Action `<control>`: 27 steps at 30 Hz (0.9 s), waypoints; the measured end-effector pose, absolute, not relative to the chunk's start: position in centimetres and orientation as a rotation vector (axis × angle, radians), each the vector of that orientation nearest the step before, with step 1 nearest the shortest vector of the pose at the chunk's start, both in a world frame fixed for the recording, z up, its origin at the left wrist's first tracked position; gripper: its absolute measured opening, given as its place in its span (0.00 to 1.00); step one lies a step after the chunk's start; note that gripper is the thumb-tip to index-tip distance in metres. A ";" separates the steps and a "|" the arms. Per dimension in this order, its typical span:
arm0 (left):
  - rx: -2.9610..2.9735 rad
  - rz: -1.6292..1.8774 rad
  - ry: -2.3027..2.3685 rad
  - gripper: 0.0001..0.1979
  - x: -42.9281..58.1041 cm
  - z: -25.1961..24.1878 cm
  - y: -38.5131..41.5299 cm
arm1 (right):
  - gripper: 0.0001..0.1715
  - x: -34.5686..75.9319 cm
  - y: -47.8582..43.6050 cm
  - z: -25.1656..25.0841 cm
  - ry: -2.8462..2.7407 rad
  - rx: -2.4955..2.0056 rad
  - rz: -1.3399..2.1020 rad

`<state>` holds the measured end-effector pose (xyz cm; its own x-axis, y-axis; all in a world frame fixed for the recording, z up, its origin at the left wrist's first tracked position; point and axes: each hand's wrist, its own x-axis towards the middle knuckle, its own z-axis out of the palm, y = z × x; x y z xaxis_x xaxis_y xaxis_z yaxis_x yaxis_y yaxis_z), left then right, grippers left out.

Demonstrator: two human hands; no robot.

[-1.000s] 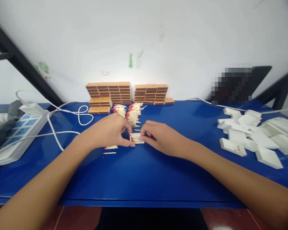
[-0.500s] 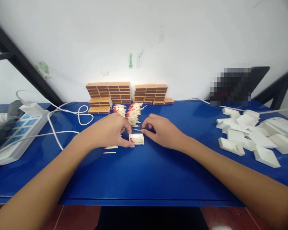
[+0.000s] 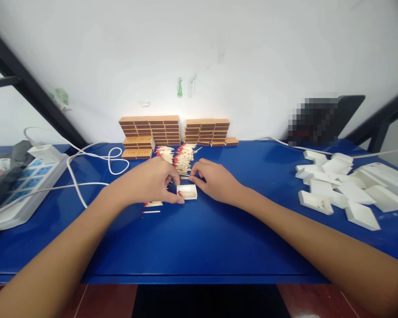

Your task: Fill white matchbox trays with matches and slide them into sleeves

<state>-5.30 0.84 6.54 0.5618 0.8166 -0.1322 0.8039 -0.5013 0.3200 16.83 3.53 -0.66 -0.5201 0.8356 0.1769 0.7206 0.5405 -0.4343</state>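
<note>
My left hand (image 3: 154,180) grips the left end of a small white matchbox tray (image 3: 189,188) between thumb and finger. Several red-headed matches lie in that tray, heads to the left. Just behind it, my right hand (image 3: 215,180) pinches the plain end of a single match (image 3: 184,178), its head pointing left. Beyond the hands, a larger heap of matches (image 3: 185,157) lies beside a smaller heap (image 3: 165,153). Left of the tray are a few loose matches (image 3: 155,204), partly under my left hand, and one lone match (image 3: 151,212).
Stacked matchboxes (image 3: 149,130) and a second stack (image 3: 207,131) stand against the wall. Empty white trays (image 3: 338,179) are piled at the right. A power strip (image 3: 36,176) and white cable (image 3: 73,174) occupy the left. A dark, partly blurred object (image 3: 346,117) leans at back right.
My right hand has moved slightly left with the match, bringing it closer to the tray's back side. My left hand keeps its hold on the tray. The view has shifted slightly.
</note>
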 end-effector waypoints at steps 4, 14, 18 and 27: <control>2.452 0.032 1.357 0.18 -5.2 6.7 0.8 | 0.05 17.0 3.5 -0.5 -2.433 -1.307 0.469; 2.481 0.020 1.370 0.17 -5.2 6.6 0.8 | 0.05 18.1 1.5 1.1 -2.422 -1.167 0.496; 2.495 0.016 1.373 0.17 -5.3 6.7 0.9 | 0.05 17.4 0.9 0.9 -2.475 -1.117 0.572; 2.490 -0.022 1.411 0.19 -5.3 6.6 0.8 | 0.03 16.5 4.6 -1.5 -2.307 -1.107 0.479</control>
